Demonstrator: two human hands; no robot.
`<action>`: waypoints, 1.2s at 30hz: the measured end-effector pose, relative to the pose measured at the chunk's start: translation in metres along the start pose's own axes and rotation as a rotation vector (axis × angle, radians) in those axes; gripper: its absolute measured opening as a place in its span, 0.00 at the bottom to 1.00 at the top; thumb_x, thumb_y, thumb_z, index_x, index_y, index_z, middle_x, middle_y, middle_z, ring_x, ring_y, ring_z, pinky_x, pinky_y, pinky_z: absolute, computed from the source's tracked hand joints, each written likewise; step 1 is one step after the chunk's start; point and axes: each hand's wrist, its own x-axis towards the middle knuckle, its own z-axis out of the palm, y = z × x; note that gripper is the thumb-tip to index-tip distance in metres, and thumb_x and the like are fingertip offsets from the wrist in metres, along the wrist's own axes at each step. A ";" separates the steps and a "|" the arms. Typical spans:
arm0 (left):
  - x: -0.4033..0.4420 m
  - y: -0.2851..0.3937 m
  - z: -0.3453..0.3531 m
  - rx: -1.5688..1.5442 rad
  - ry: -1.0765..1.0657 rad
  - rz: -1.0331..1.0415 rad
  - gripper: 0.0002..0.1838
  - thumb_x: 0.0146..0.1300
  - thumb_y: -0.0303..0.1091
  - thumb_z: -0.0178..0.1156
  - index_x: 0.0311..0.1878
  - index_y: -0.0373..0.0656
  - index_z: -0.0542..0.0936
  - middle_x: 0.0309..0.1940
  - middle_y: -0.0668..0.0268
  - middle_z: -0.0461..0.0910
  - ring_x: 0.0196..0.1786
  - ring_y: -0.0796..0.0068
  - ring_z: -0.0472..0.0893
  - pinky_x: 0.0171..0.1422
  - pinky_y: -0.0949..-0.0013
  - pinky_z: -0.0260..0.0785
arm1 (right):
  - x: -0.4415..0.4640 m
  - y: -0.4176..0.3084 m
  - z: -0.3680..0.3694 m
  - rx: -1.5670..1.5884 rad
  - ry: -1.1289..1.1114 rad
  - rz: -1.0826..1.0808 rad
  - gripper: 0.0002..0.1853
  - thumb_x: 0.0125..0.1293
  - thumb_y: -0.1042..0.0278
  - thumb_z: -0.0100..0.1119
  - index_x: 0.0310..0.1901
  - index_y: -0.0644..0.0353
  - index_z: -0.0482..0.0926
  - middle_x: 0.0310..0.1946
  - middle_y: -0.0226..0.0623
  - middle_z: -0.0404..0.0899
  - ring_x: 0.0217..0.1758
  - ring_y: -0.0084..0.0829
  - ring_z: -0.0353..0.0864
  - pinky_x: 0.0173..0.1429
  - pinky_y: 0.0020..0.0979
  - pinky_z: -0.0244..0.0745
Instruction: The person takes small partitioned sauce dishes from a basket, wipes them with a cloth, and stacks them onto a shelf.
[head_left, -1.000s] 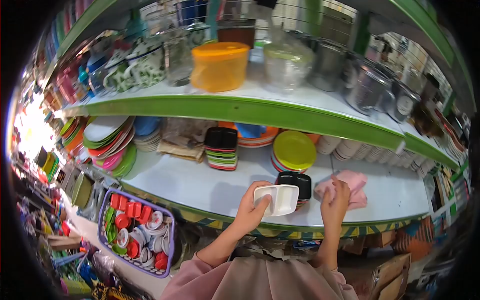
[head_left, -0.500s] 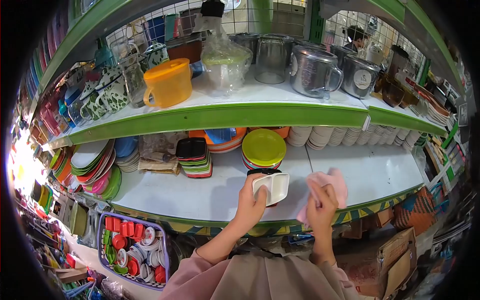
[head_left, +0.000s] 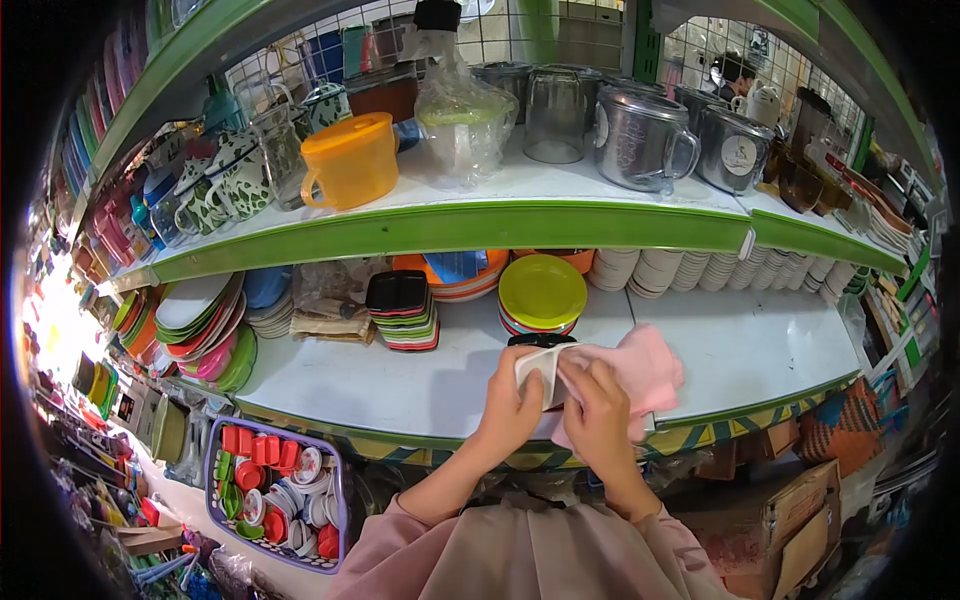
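Note:
My left hand [head_left: 509,408] grips a small white divided dish [head_left: 537,366] by its side, thumb on the inner face. In my right hand [head_left: 600,418] is a pink cloth [head_left: 645,372], pressed against the right part of the dish and covering much of it. Just behind the dish a black item [head_left: 540,341] shows in part, in front of a stack topped by a yellow-green plate [head_left: 543,291]. To the left stands a stack of small square dishes [head_left: 403,310], the top one black.
The green-edged upper shelf [head_left: 450,231] holds an orange jug [head_left: 350,162], a plastic-wrapped container [head_left: 465,130] and steel mugs [head_left: 642,140]. White bowls [head_left: 660,270] line the lower shelf's back. A purple basket [head_left: 343,500] of small plastic items sits below left, cardboard boxes [head_left: 790,520] below right.
My right hand has moved left with the pink cloth and brought it onto the white dish. My left hand still holds the dish. The whole view has shifted slightly.

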 end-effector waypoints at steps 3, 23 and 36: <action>0.003 -0.004 -0.005 -0.031 0.030 -0.017 0.12 0.64 0.25 0.50 0.50 0.34 0.69 0.36 0.53 0.78 0.40 0.66 0.79 0.46 0.66 0.70 | -0.002 0.008 -0.012 0.083 -0.262 -0.144 0.21 0.48 0.84 0.55 0.47 0.59 0.79 0.35 0.40 0.74 0.39 0.42 0.77 0.41 0.39 0.73; 0.006 -0.010 0.007 -0.078 0.030 -0.028 0.11 0.69 0.28 0.48 0.52 0.36 0.69 0.37 0.57 0.78 0.41 0.72 0.77 0.47 0.69 0.70 | 0.007 0.008 -0.012 0.011 -0.141 -0.041 0.19 0.51 0.82 0.54 0.45 0.57 0.81 0.33 0.40 0.75 0.36 0.44 0.78 0.40 0.38 0.74; 0.003 -0.010 0.007 -0.185 -0.260 -0.076 0.28 0.75 0.52 0.29 0.56 0.36 0.68 0.44 0.62 0.76 0.44 0.77 0.75 0.48 0.73 0.70 | 0.005 -0.007 -0.003 -0.102 -0.039 -0.177 0.18 0.50 0.80 0.57 0.46 0.58 0.78 0.32 0.37 0.72 0.34 0.40 0.76 0.34 0.39 0.73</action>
